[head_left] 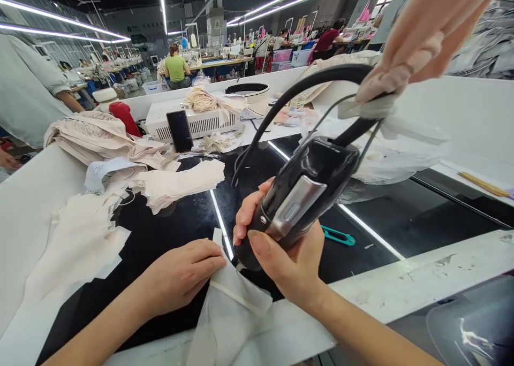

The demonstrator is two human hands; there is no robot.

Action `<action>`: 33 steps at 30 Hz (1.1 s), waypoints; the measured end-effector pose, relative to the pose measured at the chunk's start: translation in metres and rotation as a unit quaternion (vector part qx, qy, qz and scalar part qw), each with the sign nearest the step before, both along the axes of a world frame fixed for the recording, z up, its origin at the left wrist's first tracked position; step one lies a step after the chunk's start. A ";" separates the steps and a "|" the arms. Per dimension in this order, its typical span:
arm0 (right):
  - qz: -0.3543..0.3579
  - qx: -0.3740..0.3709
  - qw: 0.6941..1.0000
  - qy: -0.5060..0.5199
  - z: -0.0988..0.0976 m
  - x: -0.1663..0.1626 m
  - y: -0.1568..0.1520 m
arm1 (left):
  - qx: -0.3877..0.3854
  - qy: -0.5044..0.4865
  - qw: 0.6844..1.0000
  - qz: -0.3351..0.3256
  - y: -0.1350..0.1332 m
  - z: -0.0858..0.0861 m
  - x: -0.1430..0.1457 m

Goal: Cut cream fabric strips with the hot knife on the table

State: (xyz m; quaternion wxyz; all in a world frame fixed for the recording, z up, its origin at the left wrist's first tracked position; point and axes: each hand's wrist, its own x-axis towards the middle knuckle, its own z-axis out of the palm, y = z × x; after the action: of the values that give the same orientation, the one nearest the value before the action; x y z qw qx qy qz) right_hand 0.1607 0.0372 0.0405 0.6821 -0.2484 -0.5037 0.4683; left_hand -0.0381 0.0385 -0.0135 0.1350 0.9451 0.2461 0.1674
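Observation:
My right hand [281,253] is closed around a black and silver hand-held tool [301,195] whose thick black hose [297,93] arches up and away. Its tip points down at a pale fabric piece [233,307] lying at the near edge of the glossy black table [180,227]. My left hand [180,275] lies on that fabric piece just left of the tool's tip, fingers curled and pressing it down.
Stacks of cream fabric pieces [176,184] and folded garments [92,136] lie at the left. A phone [180,130] leans on a white box [201,121]. Teal snips [339,236] lie right of my hand. Other people sit at sewing stations behind; a person stands far left.

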 end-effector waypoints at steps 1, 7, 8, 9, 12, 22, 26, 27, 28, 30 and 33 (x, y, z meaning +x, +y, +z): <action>0.000 -0.004 1.000 0.002 0.001 0.000 0.000 | -0.004 0.000 1.000 0.000 0.000 0.000 -0.002; -0.006 0.012 1.000 -0.002 0.001 0.000 0.001 | -0.015 0.022 1.000 0.002 -0.004 0.000 -0.007; -0.008 0.015 1.000 -0.004 0.001 -0.001 0.001 | -0.015 0.023 1.000 0.002 -0.004 -0.001 -0.007; -0.010 0.018 1.000 -0.003 0.000 -0.001 0.001 | -0.015 0.021 1.000 0.002 -0.004 -0.002 -0.006; -0.021 0.030 0.999 0.010 0.000 -0.003 0.004 | -0.014 0.009 1.000 0.003 -0.004 -0.005 -0.006; -0.024 0.022 0.999 -0.001 -0.006 -0.010 0.012 | -0.001 0.000 1.000 0.009 -0.005 -0.006 -0.004; -0.021 0.033 0.999 0.010 -0.006 -0.011 0.014 | 0.003 -0.001 1.000 0.011 -0.005 -0.007 -0.004; -0.020 0.039 0.999 0.017 -0.007 -0.011 0.015 | 0.002 -0.002 1.000 0.011 -0.005 -0.007 -0.004; -0.019 0.045 0.999 0.023 -0.007 -0.012 0.016 | 0.001 -0.003 1.000 0.011 -0.005 -0.008 -0.004; -0.016 0.053 0.998 0.027 -0.008 -0.013 0.019 | -0.002 -0.002 1.000 0.012 -0.005 -0.008 -0.004; -0.012 0.048 0.999 0.013 -0.010 -0.014 0.020 | -0.004 0.004 1.000 0.017 -0.005 -0.007 -0.004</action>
State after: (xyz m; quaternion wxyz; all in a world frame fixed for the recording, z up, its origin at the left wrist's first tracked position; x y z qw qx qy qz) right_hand 0.1469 0.0576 0.0301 0.7054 -0.2152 -0.5134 0.4387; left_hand -0.0417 0.0339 -0.0205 0.1345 0.9411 0.2629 0.1648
